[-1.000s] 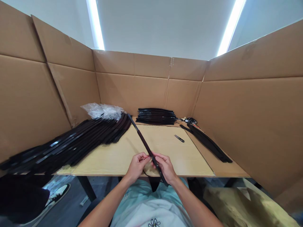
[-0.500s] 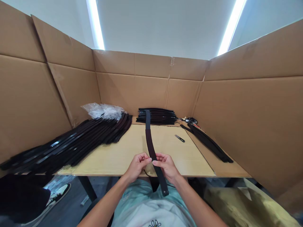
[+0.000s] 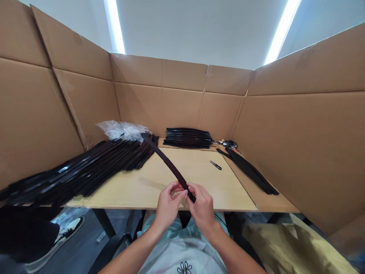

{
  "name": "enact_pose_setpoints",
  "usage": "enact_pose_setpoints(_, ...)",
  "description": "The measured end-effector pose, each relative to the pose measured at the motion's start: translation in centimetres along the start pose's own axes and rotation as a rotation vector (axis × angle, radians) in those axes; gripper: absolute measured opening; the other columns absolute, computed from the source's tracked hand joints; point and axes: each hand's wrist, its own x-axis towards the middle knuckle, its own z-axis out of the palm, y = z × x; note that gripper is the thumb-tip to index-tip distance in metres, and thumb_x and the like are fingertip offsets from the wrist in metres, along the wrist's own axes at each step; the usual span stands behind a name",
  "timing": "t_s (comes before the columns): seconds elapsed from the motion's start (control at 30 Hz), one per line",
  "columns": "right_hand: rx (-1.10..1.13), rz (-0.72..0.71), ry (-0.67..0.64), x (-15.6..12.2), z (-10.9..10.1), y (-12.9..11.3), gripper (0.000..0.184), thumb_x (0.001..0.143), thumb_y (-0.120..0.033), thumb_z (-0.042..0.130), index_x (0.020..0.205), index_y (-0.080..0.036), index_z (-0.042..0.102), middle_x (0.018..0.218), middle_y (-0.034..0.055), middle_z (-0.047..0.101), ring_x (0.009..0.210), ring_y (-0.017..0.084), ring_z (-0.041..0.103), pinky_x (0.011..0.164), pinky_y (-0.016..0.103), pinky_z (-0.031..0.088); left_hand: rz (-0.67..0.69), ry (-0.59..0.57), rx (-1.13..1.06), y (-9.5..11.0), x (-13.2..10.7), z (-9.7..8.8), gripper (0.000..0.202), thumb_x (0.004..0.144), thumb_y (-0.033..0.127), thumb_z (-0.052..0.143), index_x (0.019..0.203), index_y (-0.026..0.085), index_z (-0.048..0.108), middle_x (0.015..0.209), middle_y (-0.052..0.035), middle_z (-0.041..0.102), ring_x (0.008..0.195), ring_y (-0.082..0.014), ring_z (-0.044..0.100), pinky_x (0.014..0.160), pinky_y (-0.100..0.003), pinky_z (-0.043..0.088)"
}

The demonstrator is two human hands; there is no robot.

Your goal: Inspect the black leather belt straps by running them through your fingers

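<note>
Item: black strip (image 3: 168,164), near end pinched by closed fingers of left hand (image 3: 169,203) and right hand (image 3: 203,208) at the table (image 3: 134,190) edge, long axis running between 10 and 11 o'clock, far tip over the strip pile (image 3: 94,169).

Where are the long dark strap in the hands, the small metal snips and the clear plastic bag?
Long dark strap (image 3: 168,164): head view, its free middle stretch.
Small metal snips (image 3: 216,164): head view, middle of body.
Clear plastic bag (image 3: 122,129): head view, crumpled centre.

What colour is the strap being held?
The strap is plain black; the head view shows it best.
</note>
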Motion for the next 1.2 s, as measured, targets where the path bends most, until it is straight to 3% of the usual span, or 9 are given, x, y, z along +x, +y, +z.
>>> enact_pose_setpoints(0.2, -0.228, -0.176, 0.026, -1.0, 0.9, -0.5, 0.034, 0.080, -0.003, 0.044, 0.106, -0.017, 0.060, 0.081, 0.0081, 0.065, 0.075, 0.021, 0.060, 0.067, 0.033, 0.048, -0.020, 0.080, -0.090, -0.1, 0.1, 0.0, 0.029, 0.058, 0.020, 0.077, 0.082, 0.016, 0.061, 0.085, -0.0047, 0.070, 0.081, -0.0188, 0.065, 0.077, -0.029, 0.052)
enact_pose_setpoints(0.4, -0.078, -0.175, 0.029, -0.4, -0.1, -1.6, 0.033, 0.079, -0.005, 0.050, 0.108, -0.019, 0.058, 0.089, 0.0082, 0.066, 0.087, 0.022, 0.059, 0.075, 0.037, 0.052, -0.073, 0.075, -0.160, 0.0, 0.3, -0.4, 0.031, 0.059, 0.017, 0.075, 0.088, 0.012, 0.065, 0.087, -0.0080, 0.071, 0.077, -0.0181, 0.065, 0.073, -0.027, 0.051)
enact_pose_setpoints(0.53, 0.125, -0.036, -0.078, 0.5, -1.2, -2.0, 0.027, 0.075, -0.011, 0.060, 0.100, -0.020, 0.058, 0.093, 0.0063, 0.067, 0.091, 0.021, 0.062, 0.081, 0.036, 0.053, -0.097, 0.019, -0.145, 0.4, 0.3, -0.8, 0.026, 0.062, 0.015, 0.072, 0.087, 0.012, 0.067, 0.085, -0.0074, 0.072, 0.082, -0.0192, 0.066, 0.073, -0.025, 0.050)
enact_pose_setpoints(0.73, 0.434, 0.293, -0.222, 1.7, -2.5, -0.7, 0.022, 0.077, -0.023, 0.061, 0.099, -0.017, 0.059, 0.087, 0.0064, 0.069, 0.073, 0.017, 0.067, 0.069, 0.029, 0.056, -0.162, -0.061, -0.097, 1.0, 0.2, -1.0, 0.029, 0.063, 0.014, 0.071, 0.091, 0.013, 0.070, 0.088, -0.0081, 0.073, 0.082, -0.0201, 0.066, 0.068, -0.024, 0.049)
enact_pose_setpoints(0.87, 0.490, 0.331, -0.331, 2.2, -2.9, -0.3, 0.015, 0.074, -0.027, 0.066, 0.084, -0.016, 0.066, 0.079, 0.0064, 0.071, 0.071, 0.018, 0.067, 0.069, 0.030, 0.055, -0.183, -0.112, -0.103, 1.1, 0.1, -1.2, 0.030, 0.061, 0.016, 0.073, 0.091, 0.013, 0.069, 0.088, -0.0088, 0.073, 0.081, -0.0205, 0.066, 0.070, -0.026, 0.049)
enact_pose_setpoints(1.07, 0.474, 0.379, -0.314, 2.1, -2.7, -0.6, 0.012, 0.070, -0.028, 0.068, 0.073, -0.016, 0.069, 0.070, 0.0060, 0.071, 0.066, 0.018, 0.066, 0.063, 0.028, 0.052, -0.189, -0.169, -0.087, 1.6, -0.1, -1.4, 0.034, 0.062, 0.021, 0.077, 0.094, 0.014, 0.066, 0.094, -0.0099, 0.073, 0.086, -0.0227, 0.066, 0.080, -0.031, 0.049)
enact_pose_setpoints(1.2, 0.548, 0.453, -0.437, 2.6, -3.5, 0.1, 0.024, 0.064, -0.029, 0.075, 0.081, -0.015, 0.068, 0.064, 0.0022, 0.067, 0.058, 0.015, 0.062, 0.054, 0.024, 0.048, -0.219, -0.229, -0.064, 2.0, -0.2, -1.4, 0.037, 0.061, 0.022, 0.078, 0.096, 0.014, 0.067, 0.096, -0.0091, 0.073, 0.086, -0.0227, 0.067, 0.081, -0.032, 0.050)
